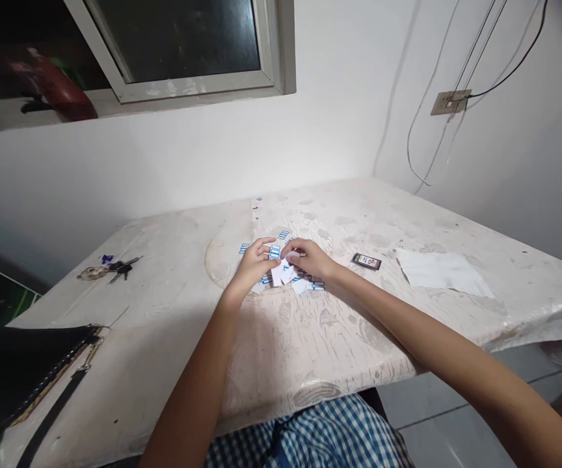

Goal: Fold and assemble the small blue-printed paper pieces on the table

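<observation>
My left hand is over the middle of the table, its thumb and fingers closed around a small white paper piece with blue line markings. Just to the right, my right hand has its fingers bent and pinched at another white paper piece, partly hidden by the fingertips. Below and between both hands lies a loose heap of white slips, some with blue marks. One plain slip rests under my right wrist. A few blue-marked pieces are scattered just beyond the fingers.
A dark card-like item and a white cloth or paper sheet lie to the right. Keys sit at the left, with a black bag and its strap nearer. A wall socket with cables is above the table's right side.
</observation>
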Demonstrator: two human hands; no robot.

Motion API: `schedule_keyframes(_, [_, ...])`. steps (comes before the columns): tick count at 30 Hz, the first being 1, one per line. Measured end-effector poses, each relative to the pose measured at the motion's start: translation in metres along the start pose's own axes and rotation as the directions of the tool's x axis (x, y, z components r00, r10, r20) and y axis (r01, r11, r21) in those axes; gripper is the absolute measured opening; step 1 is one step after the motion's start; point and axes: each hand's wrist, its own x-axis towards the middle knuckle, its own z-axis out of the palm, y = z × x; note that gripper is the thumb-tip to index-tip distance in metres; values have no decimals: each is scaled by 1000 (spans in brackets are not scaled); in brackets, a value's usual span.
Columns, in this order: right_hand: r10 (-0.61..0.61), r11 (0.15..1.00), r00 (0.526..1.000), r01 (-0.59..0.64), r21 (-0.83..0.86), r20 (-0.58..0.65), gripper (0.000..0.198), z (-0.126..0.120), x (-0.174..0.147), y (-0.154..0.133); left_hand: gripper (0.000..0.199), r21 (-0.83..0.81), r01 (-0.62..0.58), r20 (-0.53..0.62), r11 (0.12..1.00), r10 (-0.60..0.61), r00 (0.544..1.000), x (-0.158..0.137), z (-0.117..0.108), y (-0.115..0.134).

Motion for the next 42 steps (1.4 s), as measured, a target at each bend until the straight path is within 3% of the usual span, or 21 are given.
schedule_keyframes(4, [67,975,995,-51,217,-69,32,-10,5,-10,43,-251,-51,-99,967,27,995,0,1,4])
schedule_keyframes(6, [61,971,996,-44,233,-64,47,-16,6,-17,36,-310,-108,-150,944,64,987,2,-2,5])
schedule_keyframes(9, [61,998,998,-61,26,3,53,-27,2,-25,23,-250,-151,-189,956,104,976,5,-8,5])
schedule_keyframes(12, [159,930,967,-79,-359,200,50,-37,-7,-30,21,53,-143,-175,988,151,973,4,-14,4])
schedule_keyframes(14, [290,828,891,-51,-558,349,69,-39,-14,-32,29,289,-137,-96,948,171,981,1,-16,3])
schedule_keyframes(16, [360,753,835,3,-658,415,87,-38,-17,-34,42,468,-127,42,874,121,992,-4,-15,2])
schedule_keyframes(19, [291,751,851,80,-655,437,81,-33,-18,-35,70,633,-136,205,762,4,979,-12,-9,2])
schedule_keyframes(21, [237,813,862,77,-577,448,65,-30,-16,-35,71,635,-199,289,747,9,957,-15,-4,4])
schedule_keyframes(25, [187,901,879,24,-433,439,46,-26,-13,-34,63,453,-310,412,836,112,904,-16,4,8])
schedule_keyframes(31, [76,884,940,91,-459,333,32,-20,-11,-30,64,456,-279,308,845,144,940,-10,6,-2])
schedule_keyframes(35, [-18,895,978,108,-433,206,30,-20,-5,-17,58,466,-271,168,843,216,962,-4,7,-8])
schedule_keyframes(39, [-98,966,994,105,-237,41,21,-20,1,-11,39,355,-286,-31,890,317,948,0,7,-4])
schedule_keyframes(42, [-70,995,997,72,-74,18,26,-22,2,-16,35,165,-243,-131,956,266,955,2,6,0])
